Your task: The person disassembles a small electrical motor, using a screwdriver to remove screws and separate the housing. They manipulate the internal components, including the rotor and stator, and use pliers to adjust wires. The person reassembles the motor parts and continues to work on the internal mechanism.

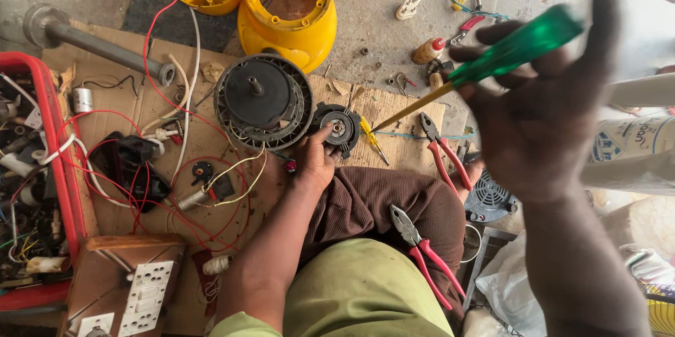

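Note:
My left hand [314, 161] grips a small round black motor part [338, 127] with a metal hub, held just right of a larger black motor housing [261, 101] with a centre shaft. My right hand [541, 112], raised close to the camera and blurred, is closed around a screwdriver with a green handle [517, 48] and a yellow shaft [411, 107]. The shaft's tip points down towards the small black part, stopping a little to its right. Both motor parts rest on a sheet of cardboard [148, 108].
Two yellow plastic casings [285, 10] lie at the top. Red-handled pliers [423, 252] rest on my thigh; another pair [443, 154] lies by my knee. Red and white wires [204, 189], a red crate [42, 182] of parts, a switch board [137, 295] and a metal rod [98, 45] crowd the left.

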